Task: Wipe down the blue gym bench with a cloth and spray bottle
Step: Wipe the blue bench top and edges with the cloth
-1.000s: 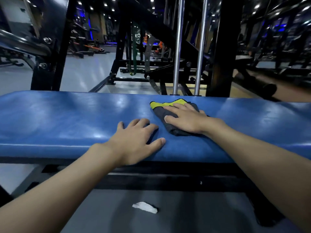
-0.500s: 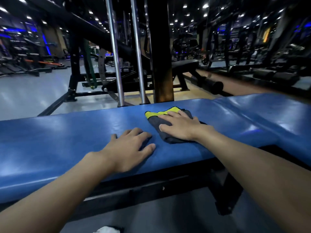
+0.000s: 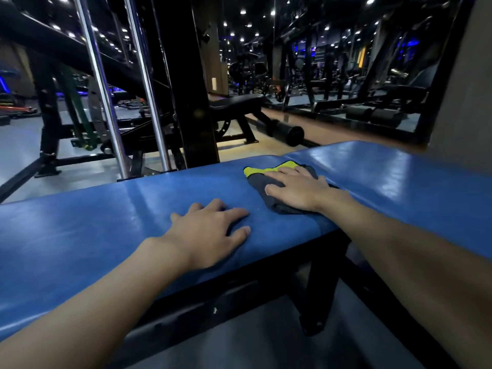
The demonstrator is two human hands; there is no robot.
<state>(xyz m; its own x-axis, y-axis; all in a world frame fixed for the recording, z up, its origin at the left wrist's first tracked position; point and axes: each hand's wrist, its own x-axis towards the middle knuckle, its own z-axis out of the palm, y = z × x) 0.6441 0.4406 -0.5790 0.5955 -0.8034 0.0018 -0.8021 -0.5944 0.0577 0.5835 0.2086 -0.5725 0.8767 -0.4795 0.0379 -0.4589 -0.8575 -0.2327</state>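
The blue gym bench (image 3: 93,230) runs across the view, with a seam to a second blue pad (image 3: 399,182) at the right. A grey cloth with a yellow-green edge (image 3: 259,179) lies on the pad near that seam. My right hand (image 3: 298,190) presses flat on the cloth with straight fingers. To its left, my left hand (image 3: 210,233) rests flat on the bare blue padding, fingers spread. No spray bottle is in view.
Two chrome guide rods (image 3: 106,102) and a black upright post (image 3: 186,89) stand just behind the bench. A black bench (image 3: 237,102) and a foam roller (image 3: 288,133) sit further back. The bench's black frame (image 3: 316,275) and grey floor lie below.
My right hand has slid the cloth rightward along the bench toward the pad seam, and my view has swung right with it. My left hand stays flat on the padding.
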